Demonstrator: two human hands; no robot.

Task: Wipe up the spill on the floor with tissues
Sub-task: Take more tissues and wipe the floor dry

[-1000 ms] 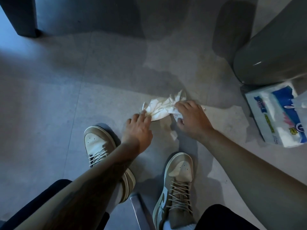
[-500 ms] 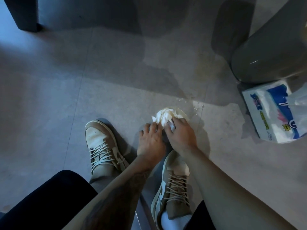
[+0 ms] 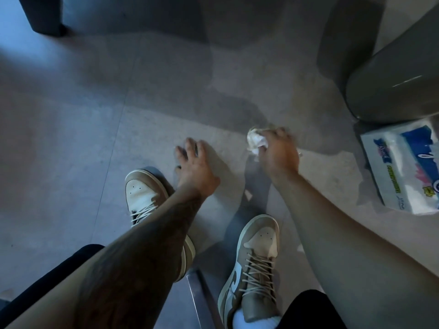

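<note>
My right hand [image 3: 279, 154] grips a crumpled white tissue wad [image 3: 255, 142] low over the grey tiled floor [image 3: 95, 127], right of centre. Its fingers curl over the wad's top. My left hand [image 3: 196, 166] is apart from the tissue, to its left, with fingers spread and straight and nothing in it. A small white tissue scrap [image 3: 248, 194] lies on the floor between my arms. A faint wet sheen [image 3: 332, 167] marks the floor to the right of the wad.
A blue-and-white tissue pack [image 3: 403, 167] lies on the floor at the right edge. Behind it stands a grey round bin [image 3: 394, 91]. My two tan sneakers [image 3: 145, 193] [image 3: 259, 255] stand below my hands. A dark furniture leg [image 3: 45, 17] is at top left.
Both hands were bunching the tissue together. Now my left hand has let go and moved left, while my right hand carries the wad alone, up and to the right.
</note>
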